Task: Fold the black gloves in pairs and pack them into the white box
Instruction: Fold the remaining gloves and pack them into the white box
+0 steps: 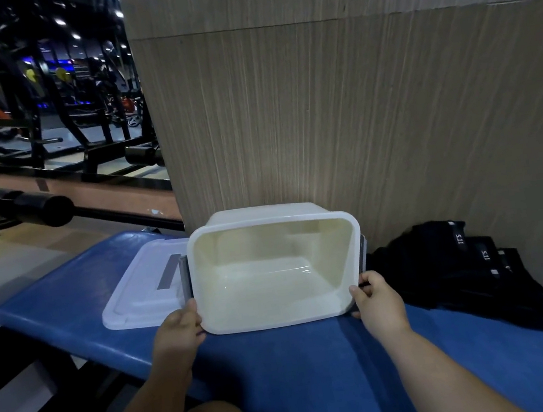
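Both hands, left hand (179, 325) and right hand (377, 297), grip the empty white box (276, 295); black gloves (461, 267) lie unpacked at right.

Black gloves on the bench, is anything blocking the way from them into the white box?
Nothing visible does. The lid lies off, left of the white box, whose inside shows empty. The black gloves sit piled at its right on the blue bench. The left hand and right hand grip its near corners.

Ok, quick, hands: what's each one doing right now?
Left hand: grips the white box at its near left corner.
Right hand: grips its near right corner.
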A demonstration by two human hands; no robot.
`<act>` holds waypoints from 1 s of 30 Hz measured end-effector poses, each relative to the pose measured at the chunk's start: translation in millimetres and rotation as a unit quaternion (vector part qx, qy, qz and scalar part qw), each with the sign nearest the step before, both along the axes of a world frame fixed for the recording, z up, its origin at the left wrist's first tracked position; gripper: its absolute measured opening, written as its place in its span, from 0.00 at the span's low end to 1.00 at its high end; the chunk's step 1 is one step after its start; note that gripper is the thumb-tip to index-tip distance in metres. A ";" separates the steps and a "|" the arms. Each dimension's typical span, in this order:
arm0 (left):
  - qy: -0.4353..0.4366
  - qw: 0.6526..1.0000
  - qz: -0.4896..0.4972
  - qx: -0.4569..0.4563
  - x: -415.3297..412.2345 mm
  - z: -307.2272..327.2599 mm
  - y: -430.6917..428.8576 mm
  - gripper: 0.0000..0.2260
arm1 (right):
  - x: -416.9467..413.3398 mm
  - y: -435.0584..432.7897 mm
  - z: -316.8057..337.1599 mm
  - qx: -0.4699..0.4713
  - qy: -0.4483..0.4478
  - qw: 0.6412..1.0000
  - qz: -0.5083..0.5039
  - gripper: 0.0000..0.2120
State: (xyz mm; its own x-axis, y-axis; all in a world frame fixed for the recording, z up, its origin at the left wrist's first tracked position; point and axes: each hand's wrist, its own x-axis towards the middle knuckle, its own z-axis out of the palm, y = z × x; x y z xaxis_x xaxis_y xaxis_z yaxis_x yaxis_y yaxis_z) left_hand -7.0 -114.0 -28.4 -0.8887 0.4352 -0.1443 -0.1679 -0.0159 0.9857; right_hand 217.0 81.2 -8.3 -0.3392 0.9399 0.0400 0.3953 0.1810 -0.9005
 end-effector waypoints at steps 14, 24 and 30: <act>0.053 0.996 0.018 -0.065 6.5 -9.0 5.5 0.19 | 1.5 6.8 -5.3 -0.033 0.017 0.999 -0.025 0.07; 0.101 0.986 -0.043 -0.124 27.4 2.5 23.6 0.19 | 15.4 2.3 1.1 -0.043 0.020 0.998 -0.033 0.12; 0.166 0.967 -0.125 -0.149 68.3 17.6 61.5 0.19 | 52.3 7.1 20.6 0.003 0.014 0.999 -0.048 0.10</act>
State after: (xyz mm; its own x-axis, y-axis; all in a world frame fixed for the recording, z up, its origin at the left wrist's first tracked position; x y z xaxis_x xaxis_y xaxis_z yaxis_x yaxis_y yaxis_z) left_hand 61.3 -52.6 -10.7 -0.7804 0.6249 -0.0209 0.1965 0.2768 0.9406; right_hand 269.4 88.3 12.3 -0.2454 0.9679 0.0535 0.3862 0.1483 -0.9104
